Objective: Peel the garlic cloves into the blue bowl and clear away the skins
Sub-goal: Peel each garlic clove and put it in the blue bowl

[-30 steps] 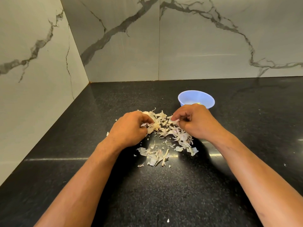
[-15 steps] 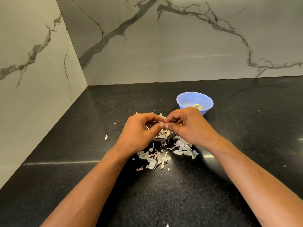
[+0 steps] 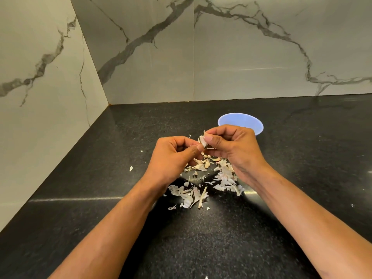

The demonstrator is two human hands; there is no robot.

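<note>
Head view: at the far left a marble wall (image 3: 40, 77) is seen meeting the black countertop (image 3: 100, 198) in a corner. Moving right, the left hand (image 3: 171, 158) is held raised above the counter, its fingers curled and its thumb and forefinger pinched on a garlic clove (image 3: 203, 143), which is carried between the two hands rather than resting on the surface, probably so that loosened skin can drop straight down. Beneath and just in front of the hands, a scatter of garlic skins (image 3: 201, 188) is spread on the counter, with a few stray flakes lying apart to the left. The right hand (image 3: 233, 146) is raised beside the left, its fingers curled and its fingertips clamped on the same clove from the other side, apparently to tear at the papery skin. Just behind this hand the blue bowl (image 3: 241, 119) is set, partly hidden, close enough for a peeled clove to be dropped in; its contents cannot be told. The skins are judged not yet cleared.
</note>
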